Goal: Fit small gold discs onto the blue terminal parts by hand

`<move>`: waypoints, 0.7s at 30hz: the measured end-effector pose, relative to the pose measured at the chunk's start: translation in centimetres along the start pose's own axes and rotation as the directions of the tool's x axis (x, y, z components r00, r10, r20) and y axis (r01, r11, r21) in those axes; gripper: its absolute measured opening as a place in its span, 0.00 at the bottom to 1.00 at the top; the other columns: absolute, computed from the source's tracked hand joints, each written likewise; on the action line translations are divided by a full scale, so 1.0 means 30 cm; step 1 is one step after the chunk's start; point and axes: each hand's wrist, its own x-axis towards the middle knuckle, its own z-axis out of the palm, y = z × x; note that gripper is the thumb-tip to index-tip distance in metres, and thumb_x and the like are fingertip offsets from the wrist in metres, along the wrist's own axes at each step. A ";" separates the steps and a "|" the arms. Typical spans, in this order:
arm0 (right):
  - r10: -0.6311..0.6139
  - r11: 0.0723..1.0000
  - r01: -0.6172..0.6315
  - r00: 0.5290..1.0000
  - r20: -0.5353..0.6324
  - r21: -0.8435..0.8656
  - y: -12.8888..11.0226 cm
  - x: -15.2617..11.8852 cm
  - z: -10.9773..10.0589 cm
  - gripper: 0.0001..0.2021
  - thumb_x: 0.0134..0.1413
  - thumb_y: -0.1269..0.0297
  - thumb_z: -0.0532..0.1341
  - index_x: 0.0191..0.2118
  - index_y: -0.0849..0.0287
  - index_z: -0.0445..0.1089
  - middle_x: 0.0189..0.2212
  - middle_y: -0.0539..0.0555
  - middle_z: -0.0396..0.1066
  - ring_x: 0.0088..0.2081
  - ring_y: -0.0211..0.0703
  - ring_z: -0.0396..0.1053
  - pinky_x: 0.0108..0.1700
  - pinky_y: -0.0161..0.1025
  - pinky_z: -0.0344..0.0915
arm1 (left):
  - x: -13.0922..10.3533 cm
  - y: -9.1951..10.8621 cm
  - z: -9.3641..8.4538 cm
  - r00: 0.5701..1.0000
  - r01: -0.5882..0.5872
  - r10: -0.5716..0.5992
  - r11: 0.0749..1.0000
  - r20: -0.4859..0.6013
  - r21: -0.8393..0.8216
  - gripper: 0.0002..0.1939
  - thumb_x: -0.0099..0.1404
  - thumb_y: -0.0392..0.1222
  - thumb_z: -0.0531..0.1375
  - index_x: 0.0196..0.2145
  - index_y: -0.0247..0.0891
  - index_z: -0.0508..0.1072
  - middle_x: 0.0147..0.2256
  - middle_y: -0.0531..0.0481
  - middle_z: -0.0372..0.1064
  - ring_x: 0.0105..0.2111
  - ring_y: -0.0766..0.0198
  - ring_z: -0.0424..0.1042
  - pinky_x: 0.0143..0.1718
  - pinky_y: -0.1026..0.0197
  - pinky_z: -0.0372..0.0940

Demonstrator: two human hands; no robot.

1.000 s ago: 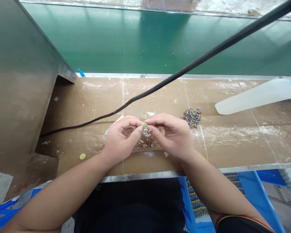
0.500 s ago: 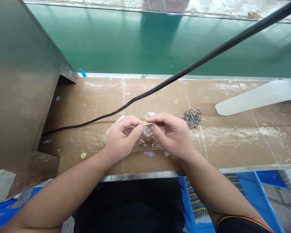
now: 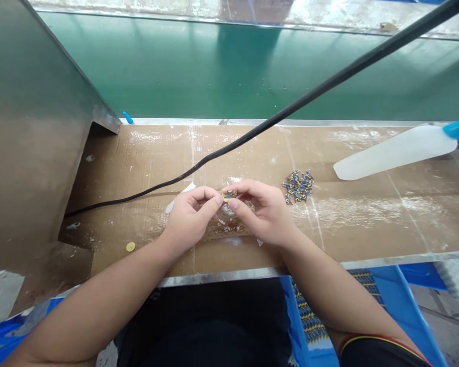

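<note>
My left hand (image 3: pixel 193 213) is closed in a pinch on the edge of a small yellow disc (image 3: pixel 226 199), now seen nearly edge-on. From the other side, the thumb and forefinger of my right hand (image 3: pixel 265 210) close around a small blue-and-brass metal piece (image 3: pixel 228 193) at the disc, partly hidden by the fingers. Whether piece and disc are joined I cannot tell. Right of my hands lies a pile of similar blue-and-brass pieces (image 3: pixel 298 186). A second yellow disc (image 3: pixel 130 247) rests flat near my left forearm.
A black cable (image 3: pixel 210 157) crosses above the cardboard-covered bench (image 3: pixel 156 153). At right lies a whitish bottle-like object (image 3: pixel 398 153) with a blue end. A metal housing (image 3: pixel 30 127) stands left; a green belt (image 3: pixel 168 66) runs behind. Below the edge, a blue tray (image 3: pixel 401 300) holds rows of parts.
The yellow disc has turned from facing me to nearly edge-on, and my right fingertips have come closer around it. The whole view has shifted slightly.
</note>
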 end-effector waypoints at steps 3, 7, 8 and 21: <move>0.072 0.997 -0.072 0.997 -0.015 0.024 0.001 0.002 0.000 0.07 0.70 0.63 0.63 0.39 0.58 0.76 0.35 0.51 0.78 0.34 0.39 0.73 0.36 0.38 0.69 | -0.002 0.000 0.002 1.000 -0.012 0.012 1.000 0.012 -0.009 0.15 0.65 0.48 0.66 0.26 0.36 0.74 0.25 0.51 0.68 0.28 0.68 0.66 0.32 0.66 0.64; 0.169 0.980 -0.169 0.986 0.005 0.106 0.000 0.005 0.001 0.11 0.70 0.60 0.63 0.36 0.58 0.75 0.31 0.51 0.76 0.32 0.40 0.72 0.35 0.38 0.67 | -0.003 -0.004 0.005 0.999 -0.024 0.025 0.999 0.029 -0.033 0.13 0.66 0.47 0.66 0.27 0.37 0.77 0.28 0.50 0.71 0.30 0.68 0.70 0.35 0.67 0.66; 0.184 0.974 -0.184 0.983 0.011 0.132 0.000 0.005 0.002 0.11 0.70 0.60 0.63 0.36 0.59 0.75 0.30 0.51 0.75 0.32 0.40 0.72 0.35 0.38 0.67 | -0.002 -0.004 0.005 0.999 -0.025 0.026 0.999 0.033 -0.037 0.13 0.66 0.46 0.66 0.27 0.37 0.77 0.28 0.50 0.72 0.31 0.68 0.70 0.36 0.67 0.67; 0.155 0.938 -0.101 0.978 -0.143 0.331 0.004 0.007 -0.071 0.08 0.67 0.57 0.69 0.43 0.57 0.77 0.34 0.49 0.74 0.33 0.37 0.73 0.37 0.36 0.73 | 0.008 -0.019 -0.018 0.998 -0.063 0.063 0.995 0.006 0.076 0.11 0.65 0.48 0.67 0.30 0.38 0.80 0.30 0.50 0.73 0.28 0.69 0.69 0.31 0.69 0.67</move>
